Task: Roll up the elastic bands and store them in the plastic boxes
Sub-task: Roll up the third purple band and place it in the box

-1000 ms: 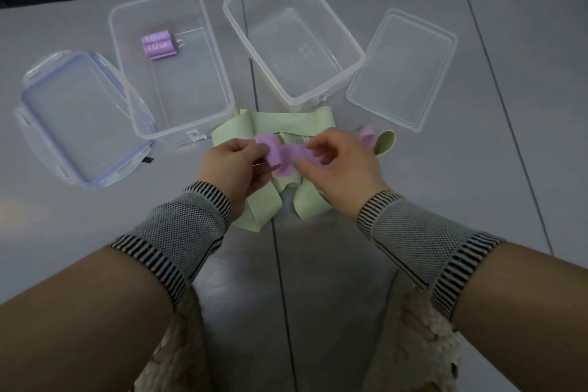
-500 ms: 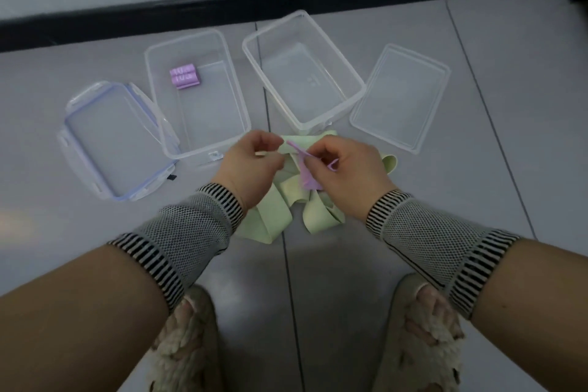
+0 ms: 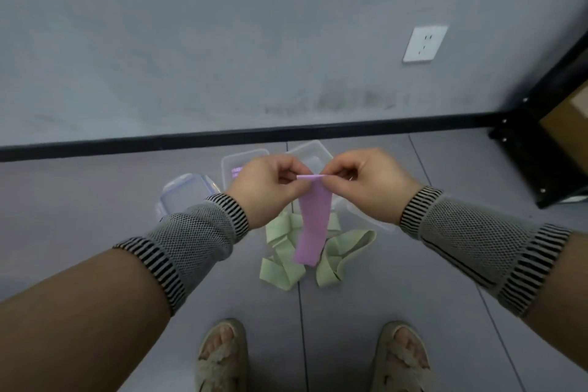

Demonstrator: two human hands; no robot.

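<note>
**Purple band held up by its top edge, ready for rolling**

Hands meet at chest height, well above the floor. The left hand (image 3: 267, 191) and the right hand (image 3: 366, 183) each pinch the top edge of the purple elastic band (image 3: 313, 226), thumb and fingers clamped on it, the two pinches close together with only a short stretch of edge showing between them. From that edge the band hangs straight down, flat side to the camera, its long axis vertical and its free end loose below the hands, in front of the green bands (image 3: 286, 251) that lie in a tangle on the floor.

That hang is what the coming move turns on. The band's length runs down and away from both hands, so a roll would most likely begin at the pinched top edge and gather the strip upward, fingers of both hands turning together. Neither hand is clearly nearer; they share the edge about evenly.

The plastic boxes sit on the floor beyond and below the hands, largely hidden by them. The left box (image 3: 232, 162) shows a purple roll (image 3: 237, 171) already inside; the right box (image 3: 310, 153) appears empty in the part that is visible. A lid with blue clips (image 3: 184, 194) lies left of them.
</note>
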